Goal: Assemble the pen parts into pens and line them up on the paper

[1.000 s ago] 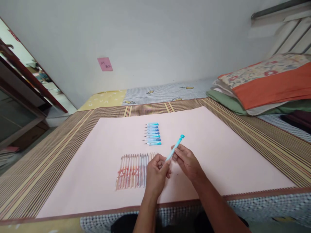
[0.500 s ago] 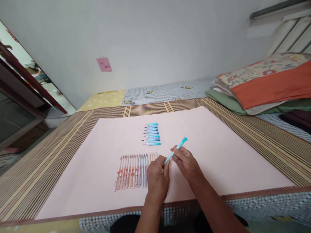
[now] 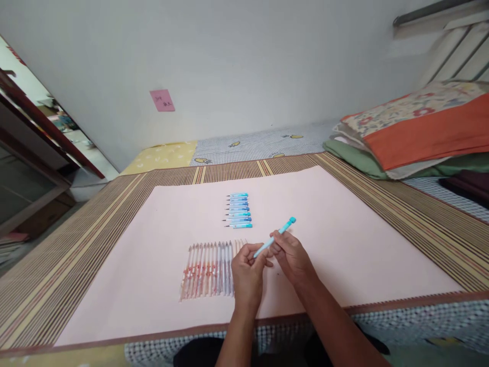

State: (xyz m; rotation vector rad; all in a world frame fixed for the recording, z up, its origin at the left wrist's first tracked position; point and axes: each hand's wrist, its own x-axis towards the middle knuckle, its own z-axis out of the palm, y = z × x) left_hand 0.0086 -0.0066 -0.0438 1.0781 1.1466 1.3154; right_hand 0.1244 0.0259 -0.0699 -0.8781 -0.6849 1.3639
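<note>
A light-blue pen (image 3: 275, 239) with a turquoise end slants in front of me, its narrow tip pointing down to the left. My right hand (image 3: 293, 257) pinches it around the middle of its barrel. At the tip end, my left hand (image 3: 248, 270) has its thumb and curled fingers against the pen. Beyond my hands, several slim blue pens (image 3: 239, 210) with dark tips lie stacked in a column. To the left is a row of pale pens (image 3: 206, 270) with pink, orange and grey-blue patterns; my left hand covers its right end.
The pens lie on a large pale pink sheet (image 3: 126, 285) over a striped mat (image 3: 385, 219). Folded bedding (image 3: 424, 132) is piled at the right. A pink note (image 3: 162, 100) is stuck to the wall behind, and a doorway opens at far left.
My left fingers have shifted and loosened around the pen's lower end, so its tip now shows. The pen has moved slightly, still in my right hand. The laid-out pens have not moved.
</note>
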